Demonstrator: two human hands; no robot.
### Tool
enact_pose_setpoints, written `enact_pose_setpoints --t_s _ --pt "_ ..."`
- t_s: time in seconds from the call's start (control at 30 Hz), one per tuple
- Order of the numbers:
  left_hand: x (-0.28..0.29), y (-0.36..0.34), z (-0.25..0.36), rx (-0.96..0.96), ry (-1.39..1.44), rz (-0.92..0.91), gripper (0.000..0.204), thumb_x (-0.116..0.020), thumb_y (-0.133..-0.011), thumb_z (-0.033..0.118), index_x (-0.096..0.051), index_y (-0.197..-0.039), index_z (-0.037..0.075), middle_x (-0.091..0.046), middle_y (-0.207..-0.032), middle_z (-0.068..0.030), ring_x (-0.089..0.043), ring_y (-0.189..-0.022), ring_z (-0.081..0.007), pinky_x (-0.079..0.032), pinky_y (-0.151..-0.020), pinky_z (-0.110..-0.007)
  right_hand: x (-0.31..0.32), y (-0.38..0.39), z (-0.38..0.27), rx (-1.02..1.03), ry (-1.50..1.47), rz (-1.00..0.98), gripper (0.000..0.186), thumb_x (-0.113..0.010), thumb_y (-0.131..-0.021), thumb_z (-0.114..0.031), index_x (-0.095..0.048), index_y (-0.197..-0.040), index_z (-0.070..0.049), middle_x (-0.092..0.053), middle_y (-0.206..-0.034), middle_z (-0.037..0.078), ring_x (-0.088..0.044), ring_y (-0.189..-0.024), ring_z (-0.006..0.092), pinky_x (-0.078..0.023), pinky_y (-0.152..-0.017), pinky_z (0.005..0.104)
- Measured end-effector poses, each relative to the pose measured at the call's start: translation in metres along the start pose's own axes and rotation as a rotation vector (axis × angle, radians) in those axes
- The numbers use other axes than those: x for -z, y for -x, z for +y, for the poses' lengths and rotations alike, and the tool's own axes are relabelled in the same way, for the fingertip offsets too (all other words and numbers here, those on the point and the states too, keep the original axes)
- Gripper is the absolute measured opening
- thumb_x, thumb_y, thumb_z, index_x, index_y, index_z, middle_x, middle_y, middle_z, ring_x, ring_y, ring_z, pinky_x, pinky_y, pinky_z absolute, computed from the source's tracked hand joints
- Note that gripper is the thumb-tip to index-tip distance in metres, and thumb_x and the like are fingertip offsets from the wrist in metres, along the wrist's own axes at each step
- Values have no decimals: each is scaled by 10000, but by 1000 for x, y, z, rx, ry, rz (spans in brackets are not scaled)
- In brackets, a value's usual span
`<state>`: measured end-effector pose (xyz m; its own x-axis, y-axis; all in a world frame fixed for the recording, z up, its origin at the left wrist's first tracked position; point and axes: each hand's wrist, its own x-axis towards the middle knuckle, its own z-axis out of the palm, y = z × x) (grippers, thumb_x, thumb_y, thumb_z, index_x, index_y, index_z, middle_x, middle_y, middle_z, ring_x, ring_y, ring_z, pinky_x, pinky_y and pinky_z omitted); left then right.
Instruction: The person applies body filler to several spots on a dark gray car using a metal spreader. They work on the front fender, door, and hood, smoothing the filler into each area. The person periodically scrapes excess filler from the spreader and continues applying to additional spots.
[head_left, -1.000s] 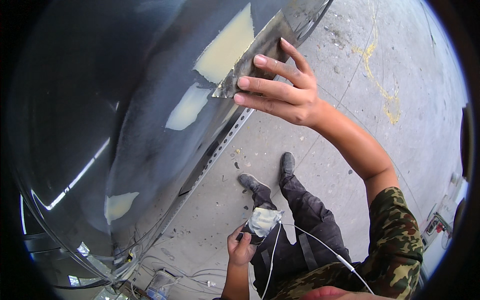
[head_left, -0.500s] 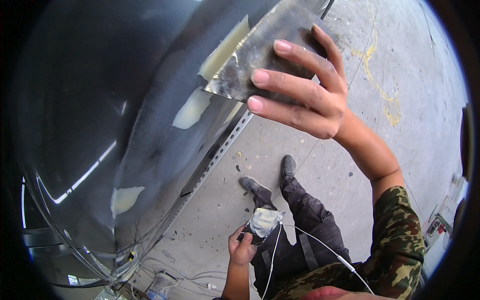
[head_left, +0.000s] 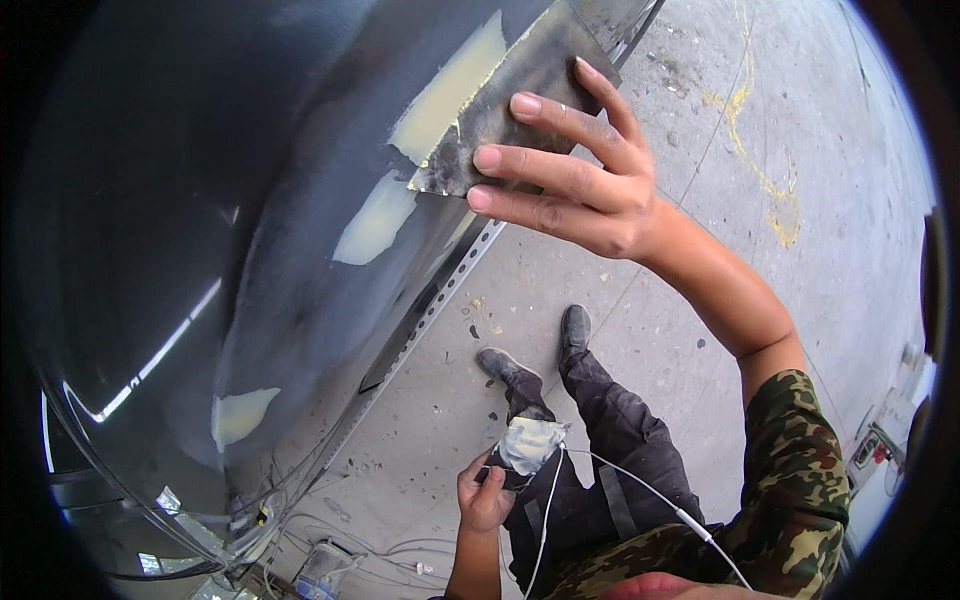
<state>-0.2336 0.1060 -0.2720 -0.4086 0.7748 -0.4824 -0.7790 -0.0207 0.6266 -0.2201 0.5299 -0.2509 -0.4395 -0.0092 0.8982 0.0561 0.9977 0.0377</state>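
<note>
My right hand [head_left: 590,185] presses its spread fingers on a flat, dark filler spreader [head_left: 530,85]; its thumb is hidden. The spreader's filler-smeared edge lies against a dark, glossy car body panel [head_left: 290,290], along a long cream patch of filler [head_left: 455,90]. Just below that patch is a second, smaller filler patch [head_left: 375,225]. A third patch [head_left: 243,417] sits on the lower left of the panel. Low in front of my legs, my left hand [head_left: 484,497] grips a small mixing board by its edge, with a pale heap of filler [head_left: 532,445] on top.
A perforated metal strip [head_left: 440,300] runs along the panel's lower edge. Tangled cables [head_left: 270,520] and a clear-sided box [head_left: 322,570] lie at lower left. A white cord [head_left: 690,522] hangs before my body. Concrete floor [head_left: 700,420] stretches to the right.
My right hand and the spreader have shifted left, and the spreader looks more steeply angled. More of the long filler patch now shows beside its edge. My left hand has stayed put.
</note>
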Motion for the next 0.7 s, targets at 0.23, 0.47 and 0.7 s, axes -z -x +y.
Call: enact_pose_setpoints --t_s 0.23,0.47,0.7 --pt "17 -24 -9 8 24 17 460 -581 -1027 73 -484 -1401 -179 -613 -1353 -274 -602 -1277 -373 -431 -1136 -498 -24 32 3 -38 2 -38 332 -778 -805 -281 -795 -1135 -316 -707 -1274 -107 -623 -1269 206 -354 -1201 572" --pt "-26 3 21 12 -14 28 503 -607 -1021 120 -477 -1391 -196 -618 -1340 -275 -613 -1262 -375 -447 -1120 -484 31 13 -11 -87 -56 -259 364 -722 -866 -241 -756 -1224 -294 -682 -1326 -78 -609 -1286 222 -323 -1223 572" --pt "-66 38 45 -26 -76 56 510 -627 -1005 164 -495 -1344 -193 -636 -1291 -292 -650 -1189 -402 -486 -1078 -519 86 -39 -24 -62 -37 -79 342 -742 -859 -243 -768 -1198 -280 -713 -1274 -37 -644 -1240 250 -371 -1178 583"
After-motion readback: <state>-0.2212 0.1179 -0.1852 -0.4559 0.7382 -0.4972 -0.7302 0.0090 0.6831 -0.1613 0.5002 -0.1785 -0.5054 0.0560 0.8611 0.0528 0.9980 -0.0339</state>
